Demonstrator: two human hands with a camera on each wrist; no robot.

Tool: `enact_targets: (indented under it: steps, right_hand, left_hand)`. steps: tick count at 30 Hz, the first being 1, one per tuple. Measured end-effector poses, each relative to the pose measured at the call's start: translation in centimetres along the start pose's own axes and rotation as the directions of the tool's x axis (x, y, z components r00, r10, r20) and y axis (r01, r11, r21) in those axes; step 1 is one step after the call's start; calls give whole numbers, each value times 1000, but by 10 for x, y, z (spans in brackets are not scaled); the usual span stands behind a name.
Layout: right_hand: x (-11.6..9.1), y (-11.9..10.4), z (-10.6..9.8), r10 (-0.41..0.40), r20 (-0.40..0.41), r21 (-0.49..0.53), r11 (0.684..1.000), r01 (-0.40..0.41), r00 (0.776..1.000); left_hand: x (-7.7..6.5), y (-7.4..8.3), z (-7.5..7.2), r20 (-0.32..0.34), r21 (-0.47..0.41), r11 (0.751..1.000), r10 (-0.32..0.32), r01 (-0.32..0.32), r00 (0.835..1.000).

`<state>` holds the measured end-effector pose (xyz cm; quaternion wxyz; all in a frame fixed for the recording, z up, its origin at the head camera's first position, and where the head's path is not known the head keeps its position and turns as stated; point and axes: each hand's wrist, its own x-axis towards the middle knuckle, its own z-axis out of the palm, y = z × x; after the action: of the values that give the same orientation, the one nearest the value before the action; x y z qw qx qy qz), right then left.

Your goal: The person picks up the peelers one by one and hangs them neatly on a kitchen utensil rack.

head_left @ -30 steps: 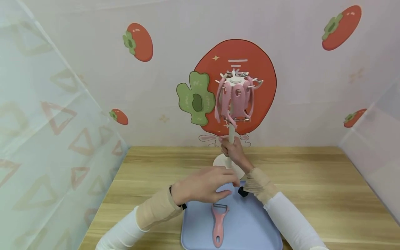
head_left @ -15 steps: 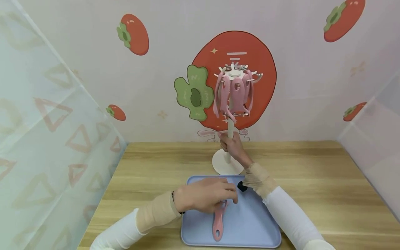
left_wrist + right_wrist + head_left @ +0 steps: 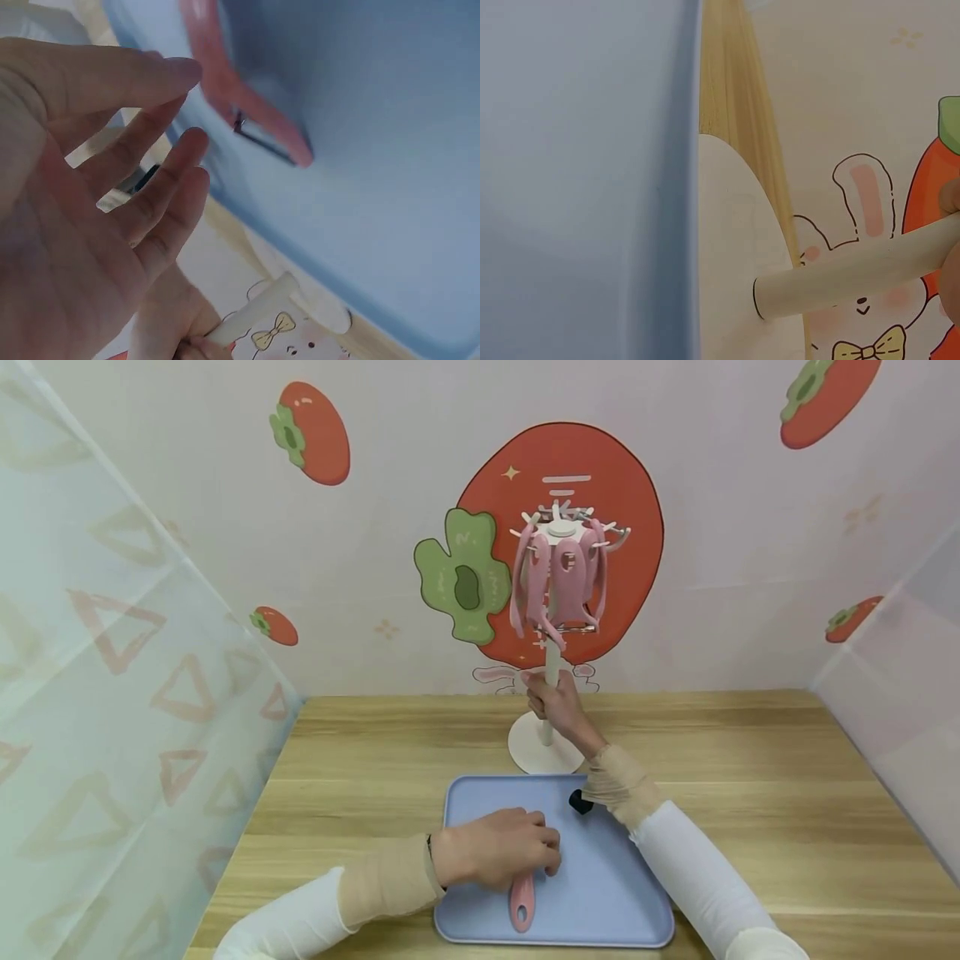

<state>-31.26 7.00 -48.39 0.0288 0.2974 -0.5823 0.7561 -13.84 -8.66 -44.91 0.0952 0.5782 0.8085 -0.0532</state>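
A pink peeler (image 3: 522, 906) with a metal blade lies on the blue tray (image 3: 600, 902); in the head view my left hand (image 3: 498, 847) covers its upper part. The left wrist view shows the peeler (image 3: 217, 75) beside my thumb and bent fingers, with no grip around it; whether the fingertips touch it I cannot tell. My right hand (image 3: 557, 703) grips the white post (image 3: 552, 660) of an upright stand. Several pink-handled tools (image 3: 570, 581) hang from the hooks of its top, some with metal parts visible.
The stand's round white base (image 3: 528, 745) is on the wooden table (image 3: 360, 760) just behind the tray. A black piece (image 3: 580, 802) sits at my right wrist. Behind rises a wall (image 3: 390, 543) printed with red fruit; patterned side panels (image 3: 112, 735) flank the table.
My left hand has lowered over the tray onto the peeler's upper part, its fingers now more bent. The right hand still holds the post. The head view has tilted slightly downward.
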Motion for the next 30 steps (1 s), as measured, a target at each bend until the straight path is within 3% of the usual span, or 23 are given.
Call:
enact_targets:
  steps: [12,18,30]
  right_hand:
    - [1,-1,1,19,4,-9,1000,-19,1000]
    - [-1,-1,1,19,-12,21,1000,-19,1000]
    - [-1,-3,1,12,0,-2,1000,-12,1000]
  left_hand:
    - [0,5,16,25,50,998,-28,27,999]
    - [-1,8,19,-3,59,998,-30,30,1000]
    - [-16,2,-5,-33,-28,997,-71,70,997]
